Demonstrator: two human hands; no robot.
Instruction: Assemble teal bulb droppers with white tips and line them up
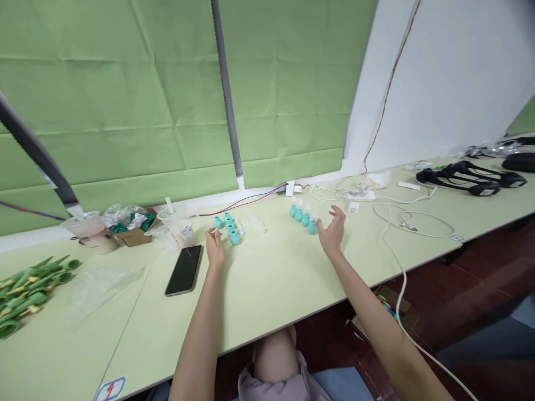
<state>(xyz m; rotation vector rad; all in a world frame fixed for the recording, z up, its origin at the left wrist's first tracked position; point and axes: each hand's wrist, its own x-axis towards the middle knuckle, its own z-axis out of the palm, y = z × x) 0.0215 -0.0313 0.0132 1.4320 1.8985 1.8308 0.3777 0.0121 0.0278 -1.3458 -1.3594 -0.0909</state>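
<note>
My left hand [214, 248] rests at the table, fingers loosely bent and nothing visible in it. Beside it stand several open-necked turquoise bulbs [234, 238], one of them [218, 222] just beyond the fingertips. Small white nozzle-like pieces [239, 225] lie in a row to their right, and clear plastic pieces [256, 223] lie farther right. My right hand [332, 229] is open, with thumb and fingers spread. Close to its thumb is a slanting row of turquoise bulbs with white tips [312, 226]; whether the thumb touches the nearest one I cannot tell.
A black phone [184, 270] lies left of my left arm. Behind it are a plastic cup [180, 225], another cup [90, 231] and a cardboard box [136, 235]. Green artificial stems [31, 287] lie far left. White cables [412, 225], a power strip [360, 195] and black headgear [460, 181] are on the right.
</note>
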